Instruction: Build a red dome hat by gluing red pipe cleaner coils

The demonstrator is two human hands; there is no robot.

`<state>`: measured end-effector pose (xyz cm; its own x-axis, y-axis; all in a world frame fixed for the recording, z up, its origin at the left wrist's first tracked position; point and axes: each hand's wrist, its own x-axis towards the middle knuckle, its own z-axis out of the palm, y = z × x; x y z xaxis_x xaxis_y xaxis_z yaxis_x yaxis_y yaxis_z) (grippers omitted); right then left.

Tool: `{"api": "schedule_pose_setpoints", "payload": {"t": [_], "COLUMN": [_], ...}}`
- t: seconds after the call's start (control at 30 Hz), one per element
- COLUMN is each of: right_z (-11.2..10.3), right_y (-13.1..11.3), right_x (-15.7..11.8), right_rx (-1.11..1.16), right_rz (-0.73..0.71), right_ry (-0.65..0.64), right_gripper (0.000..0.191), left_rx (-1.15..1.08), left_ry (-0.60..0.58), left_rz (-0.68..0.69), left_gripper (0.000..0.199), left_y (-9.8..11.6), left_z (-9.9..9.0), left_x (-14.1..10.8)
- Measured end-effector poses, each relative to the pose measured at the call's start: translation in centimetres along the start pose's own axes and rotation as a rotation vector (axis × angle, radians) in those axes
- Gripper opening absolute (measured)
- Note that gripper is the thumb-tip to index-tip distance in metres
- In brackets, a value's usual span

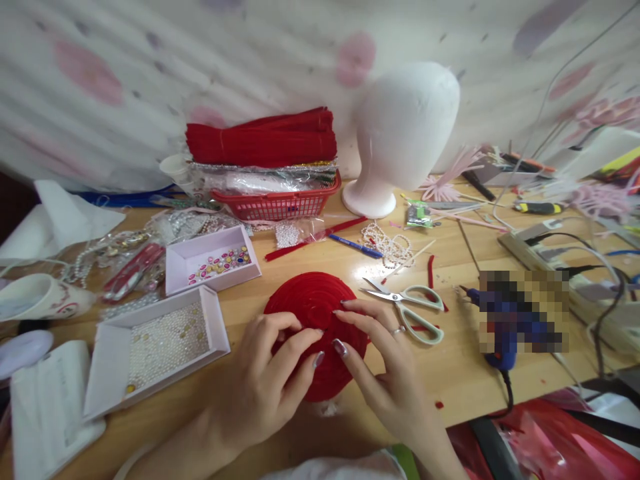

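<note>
A round red coiled disc (305, 290) with a fuzzy, velvety surface, like wound chenille stems, lies in front of me near the table's front edge. My left hand (275, 367) is closed at its left and middle, fingers bent and tips pressed near the coil's centre. On the disc's right side rests my right hand (380, 360), with thumb and forefinger apart and a ring on one finger. The underside of the disc is hidden. Just right of my right hand lie pale-handled scissors (405, 300), their blades apart.
A red basket (280, 205) carries bundled red stems (265, 139) beside a white foam head (405, 127). Left stand trays of gems (175, 263) and pearls (217, 320). A blue glue gun (503, 353), partly pixelated, and a power strip (530, 243) with cords lie right.
</note>
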<state>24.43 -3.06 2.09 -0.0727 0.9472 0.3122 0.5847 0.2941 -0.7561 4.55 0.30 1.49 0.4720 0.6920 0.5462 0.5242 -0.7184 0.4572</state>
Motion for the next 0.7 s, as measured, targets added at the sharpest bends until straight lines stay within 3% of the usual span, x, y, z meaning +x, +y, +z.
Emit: {"api": "schedule_pose_setpoints", "payload": {"t": [0.4, 0.7], "right_z": [0.67, 0.72], "right_y": [0.09, -0.67], "right_x": [0.18, 0.03], "right_rx": [0.121, 0.071], "right_rz": [0.028, -0.01], "right_ry": [0.195, 0.184], "right_gripper": [0.026, 0.022], "left_rx": [-0.088, -0.185], "left_ry": [0.048, 0.028], "left_rz": [-0.12, -0.148], "left_gripper": [0.013, 0.016], "left_y": [-0.47, 0.12], "left_z": [-0.34, -0.81], "left_x": [0.63, 0.62]}}
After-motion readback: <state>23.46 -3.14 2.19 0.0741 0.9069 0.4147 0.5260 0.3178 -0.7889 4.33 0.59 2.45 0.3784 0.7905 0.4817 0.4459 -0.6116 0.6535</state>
